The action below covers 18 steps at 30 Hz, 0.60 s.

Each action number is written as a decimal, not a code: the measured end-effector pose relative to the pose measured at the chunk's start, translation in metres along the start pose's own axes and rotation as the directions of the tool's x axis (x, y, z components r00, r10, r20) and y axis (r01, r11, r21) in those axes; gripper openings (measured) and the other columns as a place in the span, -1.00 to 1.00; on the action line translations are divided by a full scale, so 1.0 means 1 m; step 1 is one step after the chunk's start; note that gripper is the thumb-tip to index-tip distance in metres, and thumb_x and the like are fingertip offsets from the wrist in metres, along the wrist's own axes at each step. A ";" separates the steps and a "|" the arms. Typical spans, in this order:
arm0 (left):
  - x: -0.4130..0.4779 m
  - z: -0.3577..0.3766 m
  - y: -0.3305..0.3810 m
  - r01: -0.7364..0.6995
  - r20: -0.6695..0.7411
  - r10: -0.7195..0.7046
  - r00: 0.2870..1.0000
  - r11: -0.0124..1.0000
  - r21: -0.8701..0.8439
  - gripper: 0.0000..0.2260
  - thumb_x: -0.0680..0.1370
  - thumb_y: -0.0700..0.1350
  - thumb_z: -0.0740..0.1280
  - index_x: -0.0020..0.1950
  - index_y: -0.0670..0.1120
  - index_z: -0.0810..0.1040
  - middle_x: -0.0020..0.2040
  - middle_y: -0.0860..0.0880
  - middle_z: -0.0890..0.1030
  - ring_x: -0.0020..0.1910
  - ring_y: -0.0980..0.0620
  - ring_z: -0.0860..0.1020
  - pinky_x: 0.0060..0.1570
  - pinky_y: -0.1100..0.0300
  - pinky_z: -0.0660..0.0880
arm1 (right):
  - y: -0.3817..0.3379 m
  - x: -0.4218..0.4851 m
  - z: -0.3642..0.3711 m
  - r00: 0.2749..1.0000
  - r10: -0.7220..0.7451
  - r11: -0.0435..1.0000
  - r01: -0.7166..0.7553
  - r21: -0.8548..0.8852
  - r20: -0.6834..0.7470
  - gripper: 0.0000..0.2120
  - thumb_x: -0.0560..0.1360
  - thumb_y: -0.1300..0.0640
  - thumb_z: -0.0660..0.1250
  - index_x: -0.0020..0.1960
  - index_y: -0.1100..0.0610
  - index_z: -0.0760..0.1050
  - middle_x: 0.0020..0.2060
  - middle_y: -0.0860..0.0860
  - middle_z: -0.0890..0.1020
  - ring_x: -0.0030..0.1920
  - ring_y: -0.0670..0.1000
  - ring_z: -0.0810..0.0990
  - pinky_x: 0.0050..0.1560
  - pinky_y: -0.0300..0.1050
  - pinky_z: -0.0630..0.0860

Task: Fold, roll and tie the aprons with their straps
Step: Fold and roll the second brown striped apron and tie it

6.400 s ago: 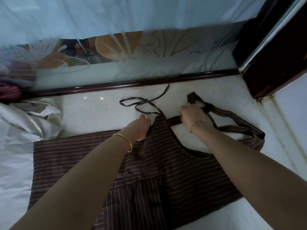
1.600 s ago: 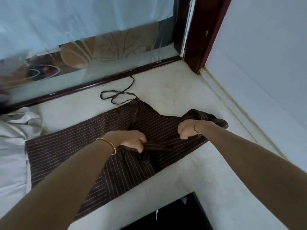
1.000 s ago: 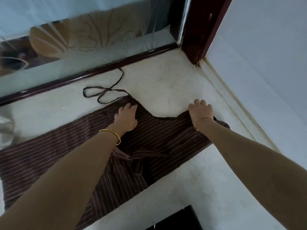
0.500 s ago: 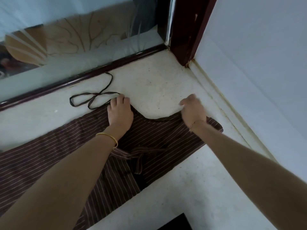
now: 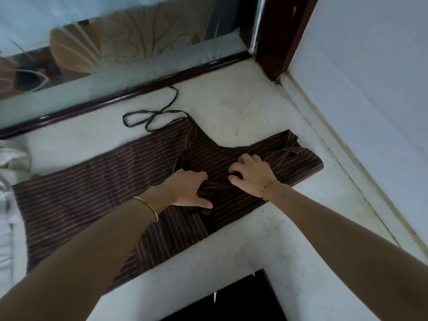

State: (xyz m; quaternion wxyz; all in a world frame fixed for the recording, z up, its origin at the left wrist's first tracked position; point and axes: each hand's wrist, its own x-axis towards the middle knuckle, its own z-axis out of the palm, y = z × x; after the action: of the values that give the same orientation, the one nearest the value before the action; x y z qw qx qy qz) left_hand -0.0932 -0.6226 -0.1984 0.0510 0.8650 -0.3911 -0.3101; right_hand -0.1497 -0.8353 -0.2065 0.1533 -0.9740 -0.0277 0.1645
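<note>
A white wall [image 5: 370, 100] closed off the right side of the pale floor [image 5: 243, 107], and a dark wooden door post [image 5: 280, 35] stood in the far corner. From that post a dark rail [image 5: 115, 101] ran leftward under a frosted glass panel [image 5: 129, 42] patterned with leaves. A crumpled white cloth [image 5: 11, 163] lay at the left edge, just beside the near end of the apron [image 5: 92, 181]. A black object [image 5: 231, 300] showed at the bottom edge, apart from the fabric. Nothing lay on top of the apron except the two hands.

The brown striped apron was spread flat on the floor, its long axis running from lower left to upper right, the narrower bib end pointing toward the wall. A thin strap [image 5: 150, 117] trailed from its far edge in loose loops toward the rail.

The left grip [image 5: 185, 188], a gold bangle [image 5: 148, 208] on its wrist, was closed round a bunched fold at the apron's middle, thumb underneath. The right grip [image 5: 252, 176], with a fine bracelet [image 5: 268, 187], had bent fingers on the cloth and pinched the same fold between thumb and forefinger, just beside the left.
</note>
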 end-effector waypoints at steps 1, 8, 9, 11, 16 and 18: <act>-0.001 0.002 0.002 0.004 -0.004 -0.004 1.000 0.996 0.090 -0.52 0.41 0.29 0.33 0.15 0.01 0.38 -0.08 0.09 0.48 -0.06 0.07 0.46 0.07 0.16 0.34 | -0.006 -0.002 -0.001 0.998 -0.035 0.998 0.038 -0.051 0.046 -0.56 0.49 -0.30 0.15 0.25 -0.10 0.44 0.25 0.01 0.36 0.25 0.12 0.32 0.22 0.09 0.35; -0.005 0.002 0.013 0.043 -0.075 -0.031 0.997 0.985 0.168 -0.89 0.52 -0.06 0.27 -0.02 -0.05 0.38 -0.19 0.06 0.40 -0.05 -0.01 0.49 -0.09 0.19 0.29 | -0.027 -0.002 0.007 0.994 -0.027 0.937 0.063 -0.343 0.109 -0.65 0.54 0.19 0.25 0.31 0.05 0.36 0.32 0.13 0.28 0.26 0.20 0.31 0.18 0.10 0.39; -0.007 -0.001 0.012 0.040 -0.076 -0.024 0.997 0.977 0.209 -0.92 0.52 -0.07 0.25 -0.03 -0.04 0.40 -0.14 0.05 0.44 -0.01 -0.01 0.49 -0.04 0.18 0.32 | -0.024 -0.001 0.005 0.993 -0.002 0.937 0.042 -0.348 0.116 -0.65 0.53 0.22 0.26 0.30 0.07 0.38 0.31 0.13 0.29 0.25 0.19 0.32 0.19 0.09 0.39; -0.013 -0.007 0.008 0.010 -0.052 0.008 0.999 0.942 0.336 -0.84 0.54 -0.09 0.23 0.11 -0.05 0.45 0.05 0.00 0.49 0.11 -0.01 0.44 0.07 0.17 0.32 | -0.019 0.000 -0.001 0.987 0.052 0.934 0.006 -0.358 0.153 -0.66 0.52 0.22 0.29 0.29 0.09 0.40 0.32 0.13 0.27 0.27 0.19 0.31 0.21 0.08 0.38; -0.041 0.000 -0.006 0.064 -0.262 0.021 0.965 0.948 0.311 -0.49 0.48 -0.19 0.26 0.44 -0.10 0.32 0.43 -0.09 0.25 0.45 -0.09 0.16 0.46 0.04 0.12 | -0.024 -0.005 -0.009 0.972 -0.045 0.939 0.120 -0.322 0.230 -0.51 0.48 0.00 0.32 0.37 0.08 0.32 0.30 0.09 0.32 0.30 0.14 0.31 0.26 0.05 0.35; -0.052 0.001 -0.009 0.071 -0.396 0.047 0.917 0.958 0.277 -0.56 0.43 -0.20 0.30 0.32 -0.13 0.45 0.31 -0.11 0.39 0.32 -0.12 0.33 0.33 -0.05 0.34 | -0.037 -0.007 -0.008 0.974 -0.134 0.953 0.177 -0.245 0.183 -0.44 0.46 0.02 0.31 0.41 0.11 0.26 0.31 0.09 0.32 0.30 0.12 0.32 0.27 0.04 0.37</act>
State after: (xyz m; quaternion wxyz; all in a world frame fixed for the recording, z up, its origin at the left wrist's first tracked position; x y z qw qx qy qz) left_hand -0.1141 -0.5788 -0.1764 0.0021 0.9106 -0.4076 -0.0679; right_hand -0.1536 -0.8031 -0.1858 0.0340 -0.9635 -0.1384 0.2268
